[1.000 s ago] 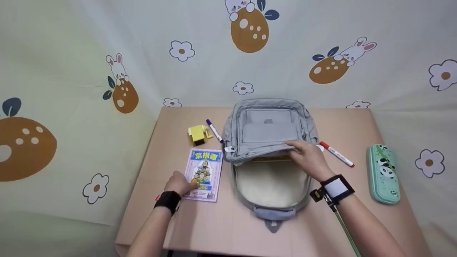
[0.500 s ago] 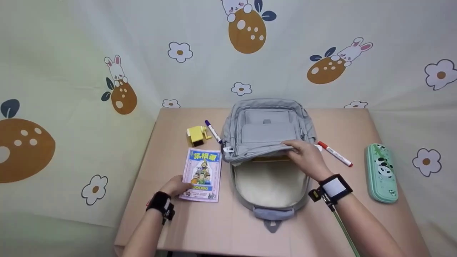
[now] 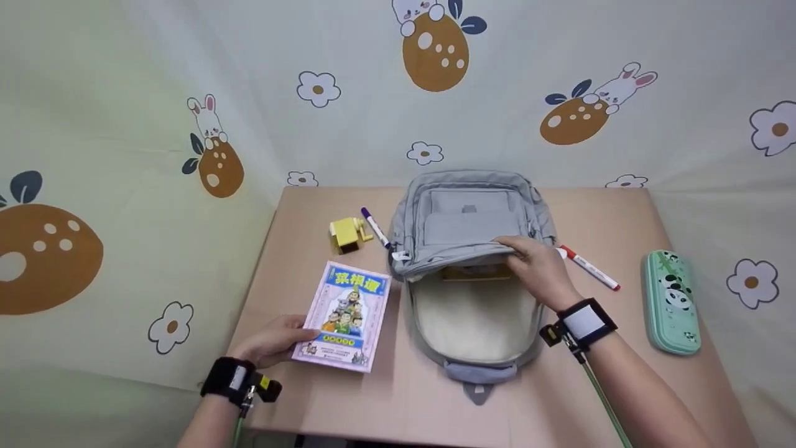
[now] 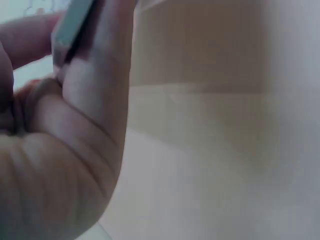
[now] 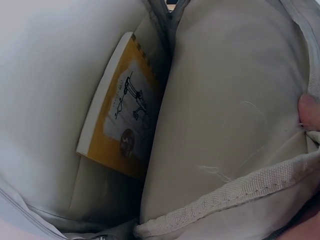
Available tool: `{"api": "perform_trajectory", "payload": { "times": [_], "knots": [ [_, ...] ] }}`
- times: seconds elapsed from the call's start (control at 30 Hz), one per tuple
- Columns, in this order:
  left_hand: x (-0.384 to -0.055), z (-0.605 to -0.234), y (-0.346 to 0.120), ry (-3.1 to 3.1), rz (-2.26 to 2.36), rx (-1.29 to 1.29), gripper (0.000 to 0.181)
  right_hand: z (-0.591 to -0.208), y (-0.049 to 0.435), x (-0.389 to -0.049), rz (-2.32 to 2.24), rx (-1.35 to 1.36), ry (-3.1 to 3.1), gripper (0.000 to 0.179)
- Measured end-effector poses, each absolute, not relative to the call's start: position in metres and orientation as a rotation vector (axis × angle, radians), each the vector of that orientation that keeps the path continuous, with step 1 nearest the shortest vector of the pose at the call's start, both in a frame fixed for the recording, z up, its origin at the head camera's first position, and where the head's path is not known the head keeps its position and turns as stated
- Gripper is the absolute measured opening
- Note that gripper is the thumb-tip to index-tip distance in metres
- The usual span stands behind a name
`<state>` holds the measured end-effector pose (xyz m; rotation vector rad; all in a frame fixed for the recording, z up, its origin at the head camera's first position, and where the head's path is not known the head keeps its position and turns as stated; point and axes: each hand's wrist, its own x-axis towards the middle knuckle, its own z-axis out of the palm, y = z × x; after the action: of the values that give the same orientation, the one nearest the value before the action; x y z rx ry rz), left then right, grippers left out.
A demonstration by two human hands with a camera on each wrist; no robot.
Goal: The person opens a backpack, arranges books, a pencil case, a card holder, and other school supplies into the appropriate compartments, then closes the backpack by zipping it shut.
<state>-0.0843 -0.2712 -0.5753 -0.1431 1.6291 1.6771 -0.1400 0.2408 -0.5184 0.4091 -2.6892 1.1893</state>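
My left hand [image 3: 277,339] grips a pink book [image 3: 343,323] by its lower left edge, thumb on the cover and fingers beneath. The book is tilted above the table, left of the grey backpack [image 3: 469,230]. In the left wrist view the palm [image 4: 75,125] is close up, with only a strip of the book's edge showing. My right hand [image 3: 538,270] pinches the rim of the backpack's front panel and keeps it raised. Inside the opened bag, the right wrist view shows a yellow-orange book [image 5: 117,112] leaning between the linings; its far side is in shadow.
A yellow hand-crank sharpener [image 3: 346,234] and a purple-capped marker [image 3: 375,228] lie left of the backpack. To its right are a red marker [image 3: 591,267] and a green panda pencil case [image 3: 671,302]. Patterned cloth [image 3: 373,124] walls off the table's back and sides.
The pink book, flat on the table a second ago, has been lifted, tilted and drawn slightly toward me by my left hand. My right hand keeps its hold on the backpack rim.
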Motion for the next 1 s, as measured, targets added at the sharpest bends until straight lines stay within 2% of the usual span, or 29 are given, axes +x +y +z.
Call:
{"api": "perform_trajectory", "payload": {
  "times": [0.2,0.4,0.57,0.77,1.0],
  "knots": [
    [-0.075,-0.557,-0.249,1.555,1.587,-0.009,0.042,-0.513,0.241,-0.144,1.136,0.426,-2.644,0.036],
    [-0.077,-0.556,-0.187,1.492,1.567,0.014,0.038,-0.509,0.238,-0.146,1.122,0.409,-2.655,0.036],
    [-0.084,-0.567,-0.124,1.391,1.632,-0.038,0.032,-0.506,0.232,-0.148,1.149,0.394,-2.678,0.034],
    [-0.098,-0.577,-0.058,1.300,1.733,-0.138,0.034,-0.504,0.232,-0.149,1.147,0.390,-2.685,0.033],
    [-0.121,-0.587,-0.017,1.293,1.806,-0.310,0.036,-0.504,0.232,-0.148,1.121,0.404,-2.681,0.035]
  ]
}}
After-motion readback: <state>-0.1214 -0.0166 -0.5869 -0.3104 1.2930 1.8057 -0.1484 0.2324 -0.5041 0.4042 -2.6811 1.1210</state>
